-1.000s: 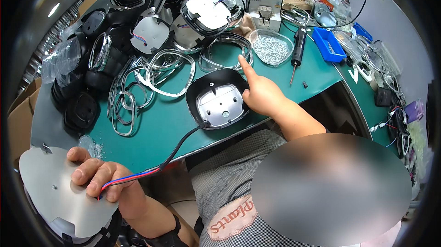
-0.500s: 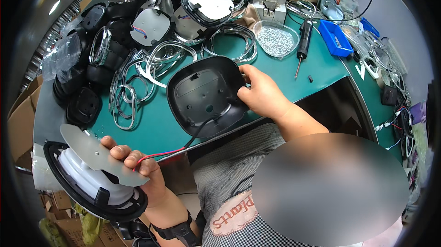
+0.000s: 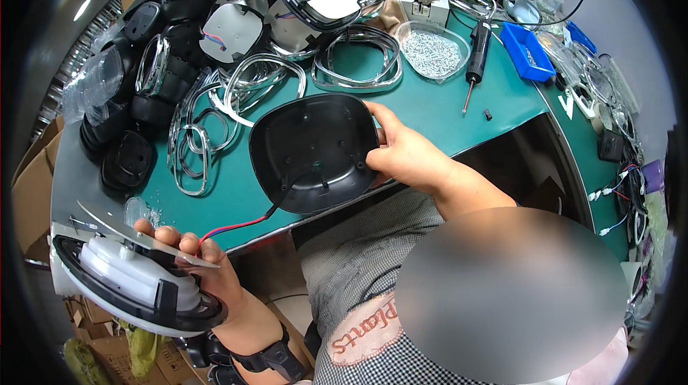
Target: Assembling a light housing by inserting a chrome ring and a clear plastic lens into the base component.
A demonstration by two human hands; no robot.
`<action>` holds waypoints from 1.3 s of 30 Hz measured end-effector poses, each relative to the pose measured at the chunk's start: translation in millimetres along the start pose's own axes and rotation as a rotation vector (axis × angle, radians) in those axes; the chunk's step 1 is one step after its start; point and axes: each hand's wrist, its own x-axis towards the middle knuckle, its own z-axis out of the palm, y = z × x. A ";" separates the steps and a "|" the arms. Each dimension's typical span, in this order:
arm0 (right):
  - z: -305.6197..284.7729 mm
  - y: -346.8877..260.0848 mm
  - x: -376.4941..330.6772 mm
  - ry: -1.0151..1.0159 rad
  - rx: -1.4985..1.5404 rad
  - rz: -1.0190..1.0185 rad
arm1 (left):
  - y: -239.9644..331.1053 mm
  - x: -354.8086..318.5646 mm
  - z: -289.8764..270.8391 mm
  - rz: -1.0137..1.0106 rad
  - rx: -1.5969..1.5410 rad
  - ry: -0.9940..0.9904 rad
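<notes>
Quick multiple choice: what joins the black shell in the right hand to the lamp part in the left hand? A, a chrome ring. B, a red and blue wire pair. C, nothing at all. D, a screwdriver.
B: a red and blue wire pair runs from the underside of the black shell, held by the right hand, down to the lamp part gripped by the left hand.

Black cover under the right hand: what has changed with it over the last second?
The right hand turned the black cover over, from silver inside up to dark back up, and now grips its edge. The left hand brought the white lamp unit up beside the table. The screw dish stayed put.
</notes>
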 end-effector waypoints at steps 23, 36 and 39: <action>9.2 -9.6 -21.6 -0.188 0.099 0.046 | 17.6 -6.2 -7.2 0.102 0.144 0.123; 11.2 -12.5 -27.8 -0.265 0.108 0.044 | 38.3 15.1 -5.2 0.089 -0.067 -0.163; 10.4 -19.4 -32.3 -0.285 0.153 0.057 | 38.6 16.2 -2.8 0.056 -0.032 -0.141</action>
